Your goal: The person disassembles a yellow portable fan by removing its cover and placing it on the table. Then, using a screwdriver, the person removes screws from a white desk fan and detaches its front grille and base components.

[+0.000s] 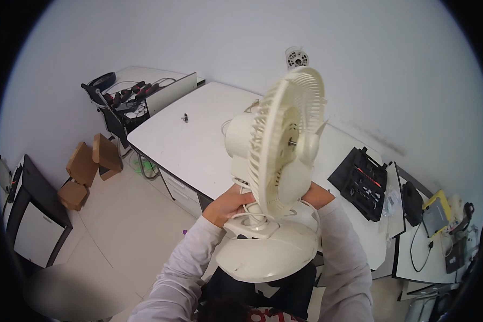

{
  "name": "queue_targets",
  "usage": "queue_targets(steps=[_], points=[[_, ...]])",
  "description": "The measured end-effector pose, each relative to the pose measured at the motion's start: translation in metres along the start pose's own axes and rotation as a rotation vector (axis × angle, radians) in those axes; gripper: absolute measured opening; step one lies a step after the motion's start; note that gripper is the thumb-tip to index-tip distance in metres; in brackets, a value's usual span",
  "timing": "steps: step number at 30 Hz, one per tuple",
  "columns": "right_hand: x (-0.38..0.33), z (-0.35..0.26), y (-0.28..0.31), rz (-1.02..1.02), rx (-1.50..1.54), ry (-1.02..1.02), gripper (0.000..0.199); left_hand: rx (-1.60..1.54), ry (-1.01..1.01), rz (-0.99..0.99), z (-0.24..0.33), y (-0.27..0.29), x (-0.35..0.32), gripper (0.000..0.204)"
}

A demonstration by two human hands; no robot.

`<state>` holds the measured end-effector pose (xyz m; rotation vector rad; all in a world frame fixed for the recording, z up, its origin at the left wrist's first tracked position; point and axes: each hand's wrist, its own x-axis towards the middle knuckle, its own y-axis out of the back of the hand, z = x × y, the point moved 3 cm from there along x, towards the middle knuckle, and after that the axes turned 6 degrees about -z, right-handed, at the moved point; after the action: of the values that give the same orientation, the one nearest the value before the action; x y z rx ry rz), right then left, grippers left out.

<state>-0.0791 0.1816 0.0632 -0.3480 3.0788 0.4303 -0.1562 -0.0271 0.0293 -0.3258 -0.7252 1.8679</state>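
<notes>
A cream desk fan is held upright in front of me, its round base above my lap. My left hand is closed around the neck, just below the motor housing. A pale power cord is looped around the neck by my fingers. On the other side, my right hand grips the fan behind the lower blades; its fingers are mostly hidden. The ribbed grille faces right, and pale blades show in front of it.
Behind the fan stands a white table with a small dark metal part. An open black tool case lies at right, near a yellow device. Cardboard boxes sit on the floor at left, near a dark cabinet.
</notes>
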Motion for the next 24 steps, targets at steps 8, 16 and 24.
queue_targets(steps=[8,16,24], points=[[0.005,0.031,0.017,-0.029,-0.336,0.224,0.048,-0.023,0.013,-0.016,-0.016,-0.033,-0.020,0.077],[-0.018,0.027,0.009,0.024,-0.242,0.172,0.047,0.174,-0.106,0.030,-0.002,-0.052,-0.030,0.074],[-0.019,0.023,0.016,0.113,-0.177,0.193,0.045,0.505,-0.330,0.221,0.009,-0.058,-0.034,0.072]])
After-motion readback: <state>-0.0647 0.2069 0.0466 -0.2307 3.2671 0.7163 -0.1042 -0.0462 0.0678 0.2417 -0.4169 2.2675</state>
